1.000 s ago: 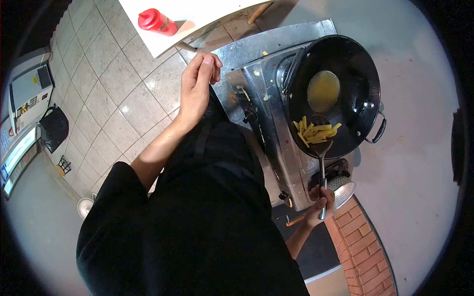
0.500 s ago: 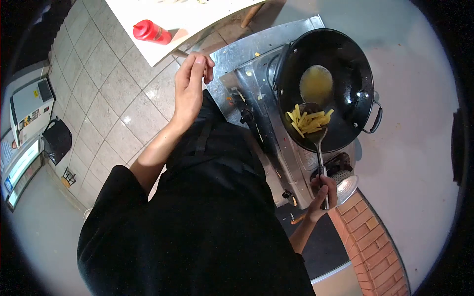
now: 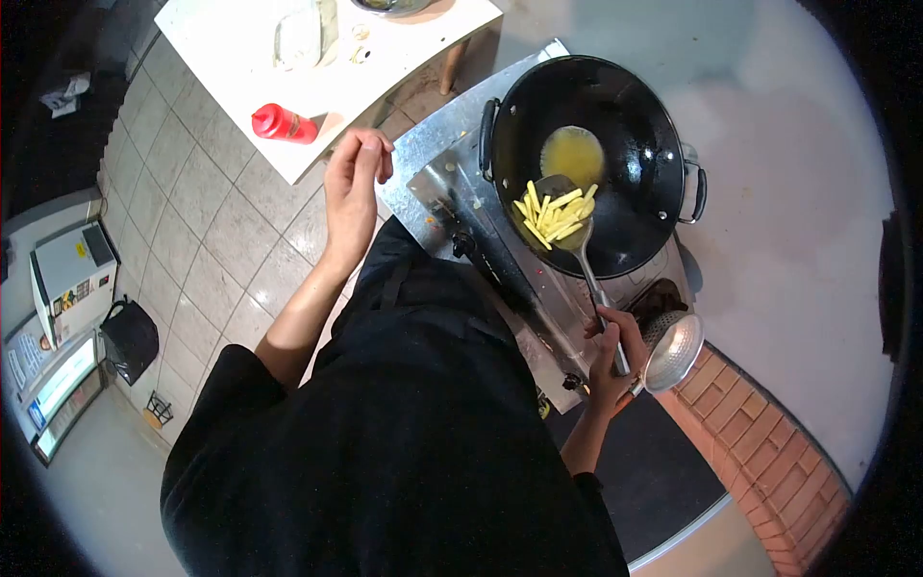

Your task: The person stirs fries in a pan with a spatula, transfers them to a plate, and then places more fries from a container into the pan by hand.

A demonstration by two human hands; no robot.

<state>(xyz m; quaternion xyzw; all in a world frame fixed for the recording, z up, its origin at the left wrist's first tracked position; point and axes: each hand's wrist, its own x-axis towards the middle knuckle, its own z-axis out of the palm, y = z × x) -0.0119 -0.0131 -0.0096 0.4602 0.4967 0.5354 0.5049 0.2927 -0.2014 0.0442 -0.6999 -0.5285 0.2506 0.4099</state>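
Note:
My right hand (image 3: 613,358) is wrapped round the handle of a metal ladle (image 3: 592,279). Pale yellow strips (image 3: 556,215), like cut potato, are heaped in the ladle's head, inside a black wok (image 3: 630,135) on the stove. Yellow liquid (image 3: 573,156) pools in the wok just beyond the strips. My left hand (image 3: 354,197) is raised to the left of the stove, touching nothing visible, its fingers curled together and apparently empty.
A metal strainer (image 3: 673,352) lies right of my right hand. On the white table (image 3: 221,58) stand a red squeeze bottle (image 3: 285,124), a glass dish (image 3: 298,40) and a bowl at the far edge. Stove knobs line the stove's near side.
The view has shifted, showing more of the white table. The wok and ladle appear further left in it. The strips remain in the ladle, and both hands keep nearly the same pose.

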